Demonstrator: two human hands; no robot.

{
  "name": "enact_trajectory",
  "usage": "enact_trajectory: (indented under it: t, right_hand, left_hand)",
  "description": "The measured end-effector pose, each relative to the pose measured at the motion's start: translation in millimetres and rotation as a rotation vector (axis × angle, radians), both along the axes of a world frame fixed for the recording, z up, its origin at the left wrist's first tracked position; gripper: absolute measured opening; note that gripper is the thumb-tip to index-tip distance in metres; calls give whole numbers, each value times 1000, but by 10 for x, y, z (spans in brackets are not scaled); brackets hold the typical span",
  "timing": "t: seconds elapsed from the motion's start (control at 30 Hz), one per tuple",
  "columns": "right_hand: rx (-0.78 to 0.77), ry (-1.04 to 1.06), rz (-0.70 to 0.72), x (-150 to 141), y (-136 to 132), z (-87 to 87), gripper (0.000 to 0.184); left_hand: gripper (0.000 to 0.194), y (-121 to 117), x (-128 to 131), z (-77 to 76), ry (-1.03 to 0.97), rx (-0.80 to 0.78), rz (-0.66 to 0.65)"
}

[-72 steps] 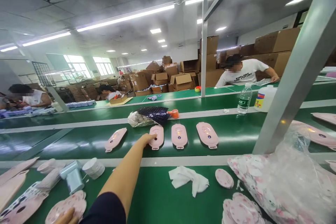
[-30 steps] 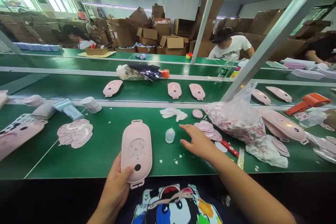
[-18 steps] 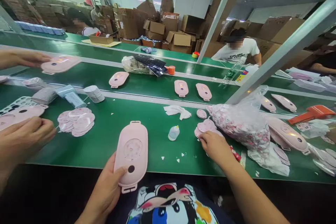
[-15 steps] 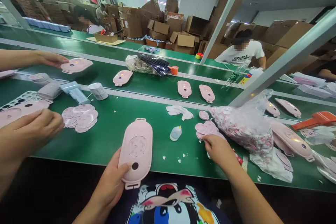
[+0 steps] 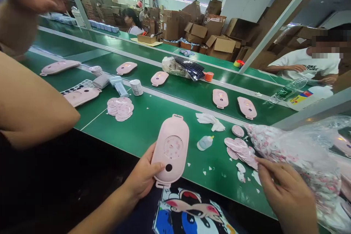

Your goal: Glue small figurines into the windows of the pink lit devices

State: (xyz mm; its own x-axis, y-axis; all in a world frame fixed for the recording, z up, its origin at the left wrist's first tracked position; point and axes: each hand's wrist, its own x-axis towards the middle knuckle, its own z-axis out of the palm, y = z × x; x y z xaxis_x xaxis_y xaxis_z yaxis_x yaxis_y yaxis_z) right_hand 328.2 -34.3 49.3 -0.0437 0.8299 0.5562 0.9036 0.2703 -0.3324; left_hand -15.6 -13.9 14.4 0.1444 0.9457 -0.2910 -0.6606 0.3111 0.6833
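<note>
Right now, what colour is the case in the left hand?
The case is pale pink, with a black dot; the head view shows it best.

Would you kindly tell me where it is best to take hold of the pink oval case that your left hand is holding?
Take the pink oval case by its long curved edge from below, as your left hand does. The rounded side sits in the palm, leaving the round disc and the end tab uncovered.

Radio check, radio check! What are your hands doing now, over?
Left hand gripping pink plastic oval case. Right hand open, beside round pink printed discs. Clear plastic bag of discs right next to it.
</note>
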Motion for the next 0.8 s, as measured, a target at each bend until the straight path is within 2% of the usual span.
enact_trajectory:
  t: [0.07,0.13,0.2,0.3,0.4,0.5,0.63,0.73,0.8]
  right_hand:
    - [38,47,24,-125,-67,149,18]
    - [15,43,54,-197,-44,167,16]
    - [-90,4,57,-194,54,39,20]
    - [-270,-28,19,-102,219,-291,26]
    - [-331,-41,-19,-46,257,-521,30]
    - [-328,-26,-66,-103,204,-508,48]
    - [-331,47,-34,-356,282,-409,51]
    - [-370,101,-63,-637,521,-514,65]
    - [-396,136,-75,-801,694,-620,64]
  left_hand:
    - [73,-10,26,28,-35,5,3]
    - [75,-20,43,50,-62,11,-1]
    - [73,-33,34,53,-91,22,-28]
    - [68,-51,-39,6,-132,37,-100]
    - [68,-60,-143,-67,-181,61,-151]
    - [63,-50,-205,-98,-271,71,-137]
    - [63,-21,-150,-57,-362,36,-50]
    - [68,-27,-60,-23,-333,36,-8]
    - [71,-52,-28,-10,-294,57,-2]
